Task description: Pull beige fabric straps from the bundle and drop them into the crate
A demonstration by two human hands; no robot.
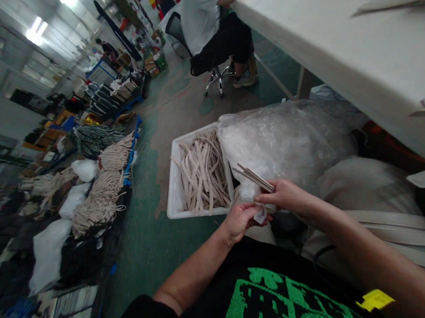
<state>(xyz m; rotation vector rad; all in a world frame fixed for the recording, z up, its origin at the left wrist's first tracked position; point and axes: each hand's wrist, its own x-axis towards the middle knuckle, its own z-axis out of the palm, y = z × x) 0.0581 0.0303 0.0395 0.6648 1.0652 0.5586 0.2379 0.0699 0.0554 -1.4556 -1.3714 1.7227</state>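
My right hand [283, 194] is closed around a small bundle of thin beige strips [253, 176], whose ends stick out to the left. Just below it, my left hand [239, 221] pinches a small piece of whitish, see-through material [261, 214], perhaps plastic film; its exact kind is unclear. The two hands are close together in front of my body. Beyond them on the floor, a white plastic crate [172, 185] holds many loose beige strips [199, 173]. A large clear plastic bag [287, 131] bulges against the crate's right side.
A pale worktable [335, 35] spans the upper right. A person [208, 17] sits at it on a wheeled office chair [215, 81]. Along the left, bundled cords [99, 203] and white sacks [49, 248] are piled beside the green floor [138, 252].
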